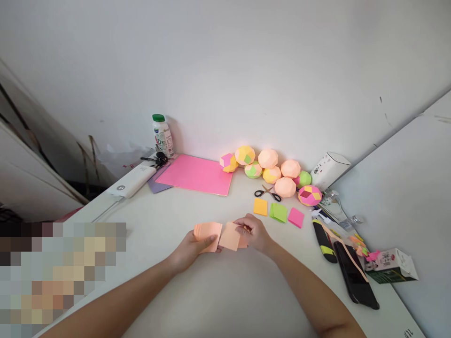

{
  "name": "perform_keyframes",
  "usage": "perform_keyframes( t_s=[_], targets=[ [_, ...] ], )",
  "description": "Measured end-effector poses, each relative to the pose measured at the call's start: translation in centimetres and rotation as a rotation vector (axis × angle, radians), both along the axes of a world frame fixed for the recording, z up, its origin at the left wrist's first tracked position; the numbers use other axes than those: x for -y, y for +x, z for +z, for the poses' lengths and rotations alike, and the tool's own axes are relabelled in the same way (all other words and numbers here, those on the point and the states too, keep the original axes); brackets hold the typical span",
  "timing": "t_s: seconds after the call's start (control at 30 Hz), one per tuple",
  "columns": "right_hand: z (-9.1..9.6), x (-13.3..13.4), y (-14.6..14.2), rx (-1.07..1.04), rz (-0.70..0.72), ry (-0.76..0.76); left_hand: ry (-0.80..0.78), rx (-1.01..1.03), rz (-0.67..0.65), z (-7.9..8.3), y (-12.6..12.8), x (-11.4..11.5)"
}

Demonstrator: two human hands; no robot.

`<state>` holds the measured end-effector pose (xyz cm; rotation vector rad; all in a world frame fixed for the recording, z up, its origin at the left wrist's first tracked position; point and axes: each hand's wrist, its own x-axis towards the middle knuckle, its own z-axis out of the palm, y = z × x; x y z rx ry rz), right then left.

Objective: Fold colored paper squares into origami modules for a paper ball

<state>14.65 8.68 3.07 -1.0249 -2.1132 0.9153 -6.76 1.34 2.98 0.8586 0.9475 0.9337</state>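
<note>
My left hand (190, 251) is closed on a small stack of peach paper squares (207, 231), thumb on top, just above the white table (218, 291). My right hand (255, 233) pinches a single peach paper sheet (230, 237) beside the stack, its edge close to the stack. Both hands are near the middle of the table.
Behind lie small orange (260, 206), green (278, 212) and pink (296, 217) paper squares, scissors (268, 193), a row of folded paper balls (268, 158), a large pink sheet (197, 174) and a bottle (162, 136). At right are a dark phone (355, 277), a marker (324, 240) and a carton (391, 266).
</note>
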Motion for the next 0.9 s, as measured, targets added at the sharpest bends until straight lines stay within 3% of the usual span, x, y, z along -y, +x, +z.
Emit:
perform_keyframes(
  t_s=[0.17,0.27,0.47,0.73,0.9],
  targets=[
    [0.1,-3.6,3.5,0.121,0.033,-0.291,-0.065,0.058,0.093,-0.8,-0.6,-0.7],
    [-0.6,-4.6,4.7,0.187,0.041,-0.363,-0.092,0.088,0.099,-0.9,-0.8,-0.8],
    [-0.9,-4.6,4.5,0.205,0.049,-0.347,-0.099,0.100,0.120,-0.8,-0.8,-0.8],
    [-0.2,-4.4,4.4,0.207,0.026,-0.267,0.006,-0.033,0.032,-0.4,-0.3,-0.4],
    [1.0,-1.7,2.1,0.068,0.025,-0.135,0.145,-0.151,-0.033,0.2,0.2,0.0]
  ],
)
